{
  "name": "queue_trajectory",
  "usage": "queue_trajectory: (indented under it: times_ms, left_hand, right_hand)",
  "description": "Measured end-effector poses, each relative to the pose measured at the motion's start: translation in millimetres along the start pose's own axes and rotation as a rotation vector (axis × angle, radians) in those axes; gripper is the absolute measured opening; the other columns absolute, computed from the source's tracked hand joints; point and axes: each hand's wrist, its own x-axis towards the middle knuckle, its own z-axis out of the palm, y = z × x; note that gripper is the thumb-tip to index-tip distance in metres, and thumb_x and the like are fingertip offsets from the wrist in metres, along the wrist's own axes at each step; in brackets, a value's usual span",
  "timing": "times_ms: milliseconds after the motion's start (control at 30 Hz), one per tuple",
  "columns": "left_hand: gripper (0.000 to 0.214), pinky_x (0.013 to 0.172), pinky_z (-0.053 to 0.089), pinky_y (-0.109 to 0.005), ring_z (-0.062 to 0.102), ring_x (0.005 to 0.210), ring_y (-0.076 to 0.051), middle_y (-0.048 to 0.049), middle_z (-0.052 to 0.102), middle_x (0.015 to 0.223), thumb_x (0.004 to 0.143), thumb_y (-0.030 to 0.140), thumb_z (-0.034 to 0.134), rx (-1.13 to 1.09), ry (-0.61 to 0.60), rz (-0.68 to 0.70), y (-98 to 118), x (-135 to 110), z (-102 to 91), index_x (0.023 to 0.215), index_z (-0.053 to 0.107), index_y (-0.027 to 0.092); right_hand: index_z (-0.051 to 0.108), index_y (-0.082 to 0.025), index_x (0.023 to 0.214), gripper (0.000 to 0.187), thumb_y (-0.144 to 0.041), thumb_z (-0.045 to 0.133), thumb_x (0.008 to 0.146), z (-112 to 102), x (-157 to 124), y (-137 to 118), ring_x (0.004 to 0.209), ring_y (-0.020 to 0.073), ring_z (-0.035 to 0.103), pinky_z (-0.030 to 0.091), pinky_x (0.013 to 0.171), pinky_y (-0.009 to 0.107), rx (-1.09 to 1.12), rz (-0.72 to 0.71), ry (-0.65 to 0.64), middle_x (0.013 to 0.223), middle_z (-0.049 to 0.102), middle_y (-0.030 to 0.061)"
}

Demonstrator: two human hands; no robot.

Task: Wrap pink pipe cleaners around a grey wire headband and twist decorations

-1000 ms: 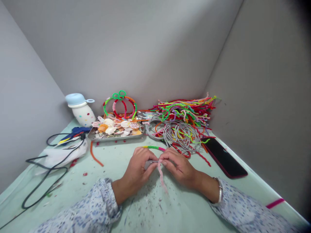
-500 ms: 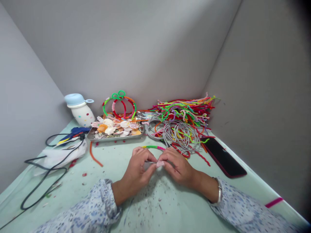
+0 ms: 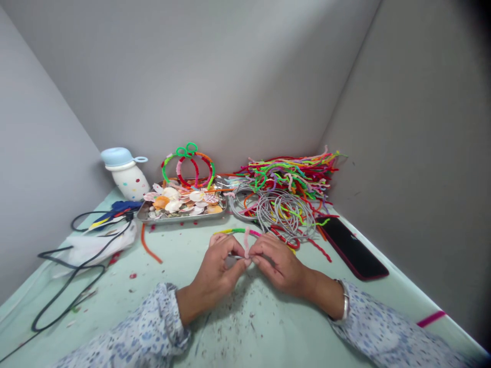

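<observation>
The left hand [image 3: 218,266] and the right hand [image 3: 278,263] met low over the pale green table [image 3: 184,266], fingertips almost touching. Both were curled in a pinch on a thin grey hoop wire [image 3: 237,257], of which only a short stretch showed between the thumbs. The right hand's thumb and forefinger also gripped a pink pipe cleaner [image 3: 247,243], whose free end stood up from the pinch. Just behind the fingers lay a curved band [image 3: 240,231] wrapped in yellow, green and pink fuzz, resting on the table.

A silver bangle [image 3: 344,301] sat on the right wrist, and both arms wore blue-speckled sleeves [image 3: 153,332]. Small dark flecks littered the table in front of the hands.

Farther back, a heap of grey wire hoops [image 3: 284,212] lay right of centre, with a pile of bright pipe cleaners [image 3: 295,174] behind it against the wall. A dark phone [image 3: 351,247] lay to the right of the hoops. A metal tray [image 3: 180,215] held shells, and a finished wrapped hoop [image 3: 188,166] stood upright behind it. To the left were a dotted white bottle [image 3: 128,176] with a blue lid, a blue glue gun [image 3: 115,209] and a black cable [image 3: 65,276] looping over the table.
</observation>
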Motion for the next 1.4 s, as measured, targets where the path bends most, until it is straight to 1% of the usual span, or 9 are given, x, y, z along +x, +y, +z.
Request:
queue_trajectory:
  times_ms: [200, 400, 600, 800, 967, 1100, 1400]
  left_hand:
    - [0.009, 0.084, 0.035, -0.036, 0.052, 0.078, -0.017, 0.0005, 0.059, 0.077, 0.087, 0.024, 0.058, 0.077, 0.013, 0.088, 1.9, 0.7, -1.3, 0.080, 0.056, 0.019]
    - [0.009, 0.085, 0.035, -0.036, 0.053, 0.077, -0.017, 0.0004, 0.059, 0.077, 0.087, 0.023, 0.057, 0.111, 0.017, 0.094, 0.7, 0.8, -0.8, 0.080, 0.055, 0.019]
    - [0.016, 0.085, 0.035, -0.035, 0.050, 0.075, -0.017, 0.0011, 0.056, 0.072, 0.089, 0.026, 0.055, 0.097, 0.014, 0.050, 0.2, 0.2, 0.0, 0.075, 0.054, 0.019]
    - [0.017, 0.085, 0.035, -0.035, 0.050, 0.075, -0.017, 0.0012, 0.057, 0.072, 0.089, 0.028, 0.055, 0.082, 0.009, -0.015, -0.6, 0.5, 1.4, 0.075, 0.057, 0.019]
    - [0.015, 0.082, 0.036, -0.034, 0.051, 0.079, -0.018, 0.0001, 0.058, 0.076, 0.088, 0.029, 0.056, 0.091, 0.015, -0.061, -1.1, 0.6, 2.8, 0.078, 0.057, 0.019]
    - [0.016, 0.082, 0.036, -0.034, 0.051, 0.079, -0.018, -0.0001, 0.058, 0.077, 0.090, 0.031, 0.054, 0.104, 0.001, -0.050, -1.8, 0.6, 2.7, 0.079, 0.057, 0.019]
    - [0.021, 0.082, 0.038, -0.036, 0.052, 0.076, -0.019, -0.0005, 0.059, 0.072, 0.091, 0.029, 0.049, 0.136, 0.014, -0.058, 0.0, 2.0, 3.4, 0.074, 0.057, 0.019]
  right_hand:
    - [0.057, -0.020, 0.096, 0.011, -0.016, 0.047, 0.093, 0.0, -0.9, 1.6, 0.081, 0.0194, 0.055, 0.040, 0.077, 0.036, -0.008, 0.014, 0.020, 0.086, 0.063, 0.0049]
    - [0.056, -0.020, 0.095, 0.010, -0.016, 0.047, 0.092, 0.2, -0.6, 0.5, 0.080, 0.0193, 0.055, 0.040, 0.076, 0.035, -0.019, 0.012, 0.016, 0.086, 0.063, 0.0045]
    - [0.055, -0.019, 0.091, 0.009, -0.018, 0.046, 0.093, 1.1, -0.8, -0.1, 0.076, 0.0189, 0.053, 0.039, 0.074, 0.034, -0.037, 0.006, 0.006, 0.082, 0.061, 0.0044]
    - [0.054, -0.019, 0.091, 0.009, -0.019, 0.046, 0.093, 2.0, 0.7, -0.2, 0.075, 0.0187, 0.052, 0.039, 0.073, 0.033, -0.043, -0.007, 0.008, 0.081, 0.061, 0.0045]
    - [0.055, -0.020, 0.091, 0.010, -0.019, 0.045, 0.094, 2.0, 0.6, 0.1, 0.076, 0.0189, 0.052, 0.039, 0.074, 0.034, -0.058, 0.017, 0.013, 0.081, 0.060, 0.0044]
    - [0.055, -0.020, 0.091, 0.010, -0.020, 0.045, 0.094, 1.4, 1.3, -0.4, 0.076, 0.0190, 0.052, 0.038, 0.073, 0.034, -0.064, 0.035, 0.018, 0.080, 0.060, 0.0043]
    - [0.054, -0.020, 0.092, 0.009, -0.019, 0.045, 0.094, 3.1, 0.3, 0.1, 0.075, 0.0192, 0.052, 0.040, 0.073, 0.035, -0.077, 0.010, 0.016, 0.080, 0.060, 0.0044]
